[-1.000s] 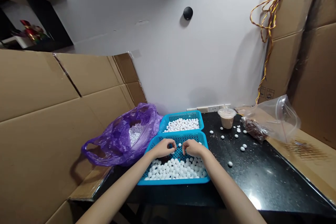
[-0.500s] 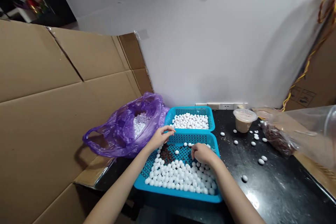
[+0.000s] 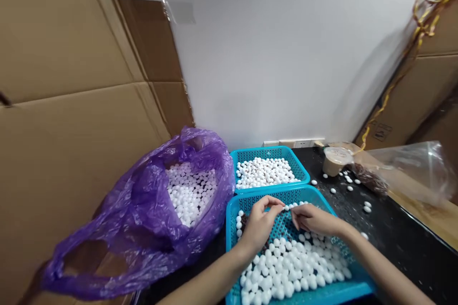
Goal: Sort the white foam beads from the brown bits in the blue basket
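My left hand (image 3: 262,223) is over the far part of the front blue plastic basket (image 3: 358,289). Its thumb and index finger are pinched together beside a row of white balls; whether one is between them I cannot make out. Close by on the right, my right hand (image 3: 317,220) has its fingers curled down toward the basket floor, hiding whatever they hold. Loose white balls (image 3: 293,269) cover the near part of this basket. Dark brown bits (image 3: 244,221) lie at its left side, partly behind my left hand.
Behind stands a second blue basket (image 3: 304,177) of white pieces. An open purple plastic bag (image 3: 139,209) with white balls lies left, against cardboard (image 3: 64,152). Right on the black table are a lidded cup (image 3: 336,164), scattered white balls and a clear bag (image 3: 404,167) with brown contents.
The view has turned left and come closer to the purple bag. My left hand has moved right within the basket, close to my right hand, and its fingertips have come together.
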`<state>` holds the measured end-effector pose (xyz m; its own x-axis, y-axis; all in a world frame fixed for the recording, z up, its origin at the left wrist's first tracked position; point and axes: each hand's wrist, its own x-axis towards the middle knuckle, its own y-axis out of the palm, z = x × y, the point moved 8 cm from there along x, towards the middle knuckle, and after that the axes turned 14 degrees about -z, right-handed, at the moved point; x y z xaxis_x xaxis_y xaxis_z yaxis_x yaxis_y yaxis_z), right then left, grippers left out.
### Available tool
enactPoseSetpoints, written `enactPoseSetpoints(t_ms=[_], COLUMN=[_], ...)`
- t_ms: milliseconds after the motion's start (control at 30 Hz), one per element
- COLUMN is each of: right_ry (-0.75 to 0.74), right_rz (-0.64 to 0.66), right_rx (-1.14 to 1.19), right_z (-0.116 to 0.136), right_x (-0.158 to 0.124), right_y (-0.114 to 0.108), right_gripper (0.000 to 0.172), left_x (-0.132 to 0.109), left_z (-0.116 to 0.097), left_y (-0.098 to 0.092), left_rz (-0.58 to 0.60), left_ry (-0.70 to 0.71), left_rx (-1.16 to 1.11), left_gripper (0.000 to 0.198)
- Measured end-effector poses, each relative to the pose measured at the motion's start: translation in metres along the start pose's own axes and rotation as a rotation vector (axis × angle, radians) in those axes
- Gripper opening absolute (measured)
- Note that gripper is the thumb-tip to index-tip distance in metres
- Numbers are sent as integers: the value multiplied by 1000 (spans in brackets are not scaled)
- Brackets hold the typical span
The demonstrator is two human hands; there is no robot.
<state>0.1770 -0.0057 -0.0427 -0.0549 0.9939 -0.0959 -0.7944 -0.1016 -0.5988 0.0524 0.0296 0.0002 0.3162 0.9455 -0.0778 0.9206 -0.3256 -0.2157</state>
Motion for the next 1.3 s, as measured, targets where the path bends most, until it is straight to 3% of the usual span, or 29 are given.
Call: enactPoseSetpoints(t_ms=[200, 333, 400, 467, 567, 800, 933, 1133, 1300], right_ry=[48, 35, 21, 4, -33, -130, -143, -148, -241], right_rz=[-9, 1, 21, 44, 71, -134, -133, -99, -72], right_rx=[94, 119, 125, 132, 157, 571, 632, 552, 147], right_z=[3, 7, 9, 10, 13, 28, 28, 27, 40], right_x=[-3, -4, -5, -6, -10, -14, -15, -15, -20], right_y=[-2, -2, -1, 0, -2, -37, -42, -37, -33], right_gripper=[27, 28, 27, 27, 28, 17, 18, 24, 25], left_x=[8, 7, 3, -5, -14, -13, -17, -19, -17], left_z=[4, 1, -2, -1, 0, -2, -11, -8, 0], left_y=[-5, -8, -4, 7, 17, 23, 34, 48, 50], left_rz=[-8, -6, 55, 204, 348, 351, 345, 399, 413], left_ry=[77, 167, 280, 414, 548, 568, 688, 780, 760], left_rx=[114, 218, 396, 625, 755, 974, 1008, 1025, 1046], left_gripper=[22, 12, 9, 11, 9, 11, 12, 8, 10])
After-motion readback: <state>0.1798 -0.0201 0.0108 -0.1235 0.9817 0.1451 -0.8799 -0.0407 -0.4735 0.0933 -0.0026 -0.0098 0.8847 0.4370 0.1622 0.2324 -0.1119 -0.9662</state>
